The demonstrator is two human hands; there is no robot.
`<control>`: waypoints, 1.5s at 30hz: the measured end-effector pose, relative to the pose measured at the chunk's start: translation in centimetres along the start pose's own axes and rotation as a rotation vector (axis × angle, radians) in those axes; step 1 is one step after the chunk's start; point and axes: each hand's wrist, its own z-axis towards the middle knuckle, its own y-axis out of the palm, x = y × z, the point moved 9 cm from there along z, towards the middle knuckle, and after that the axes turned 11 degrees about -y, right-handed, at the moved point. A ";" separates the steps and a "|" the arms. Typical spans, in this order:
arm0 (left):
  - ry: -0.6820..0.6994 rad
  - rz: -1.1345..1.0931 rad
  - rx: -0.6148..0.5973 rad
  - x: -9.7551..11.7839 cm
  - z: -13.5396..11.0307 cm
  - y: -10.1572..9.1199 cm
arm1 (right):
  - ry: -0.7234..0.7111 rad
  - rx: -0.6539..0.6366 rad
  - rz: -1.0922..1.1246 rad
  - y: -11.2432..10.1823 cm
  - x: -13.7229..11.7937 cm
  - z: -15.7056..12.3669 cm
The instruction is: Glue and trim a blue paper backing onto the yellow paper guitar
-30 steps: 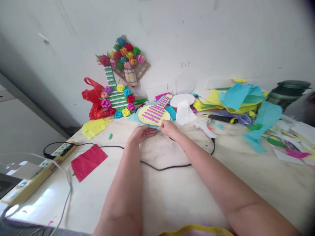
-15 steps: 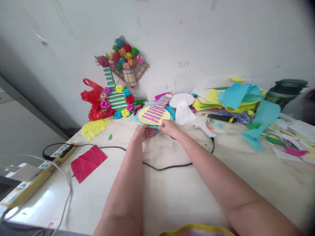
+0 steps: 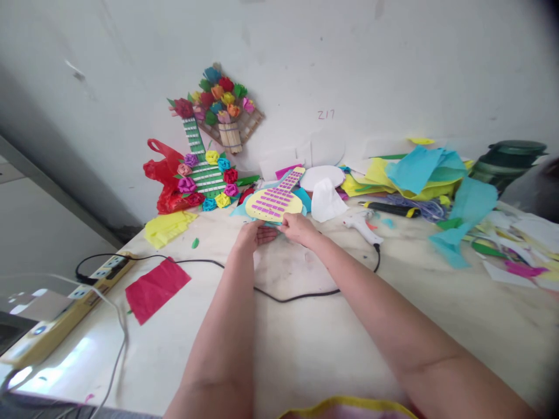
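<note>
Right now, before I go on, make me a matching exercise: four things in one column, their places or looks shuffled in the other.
Things
1. Right hand
2. Glue gun
3. Cutter
4. Power strip

Places or looks
A. At the table's left side
B. Mostly black, with yellow parts
C. At the near edge of the yellow cutout
D. White, with a black cord

Pairs: 1-C, 2-D, 3-B, 4-A

Guitar-shaped cutout (image 3: 275, 201): pale yellow, rounded body, narrow neck. Rows of small purple rectangles span body and neck; dark dots near lower edge. Decorated face visible; neck angled away, rightward, toward tabletop (image 3: 305, 349) rear.
</note>
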 end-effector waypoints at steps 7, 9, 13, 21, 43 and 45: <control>0.009 -0.005 0.039 0.1 -0.4 0.1 | 0.021 0.020 -0.005 0.0 0.2 0.1; 0.027 -0.009 0.033 0.3 -0.5 0.1 | 0.035 0.021 0.011 0.0 0.3 0.1; 0.019 -0.015 -0.003 0.2 -0.5 0.3 | 0.071 0.020 0.065 0.0 0.4 0.0; 0.107 -0.060 0.027 0.5 -0.5 0.0 | 0.047 0.031 0.173 -0.2 0.9 0.1; -0.002 -0.157 -0.014 0.1 0.6 -0.9 | -0.073 -0.082 0.440 0.4 2.8 -0.4; -0.003 -0.157 -0.021 0.1 0.4 -0.8 | -0.082 -0.069 0.449 0.4 2.7 -0.4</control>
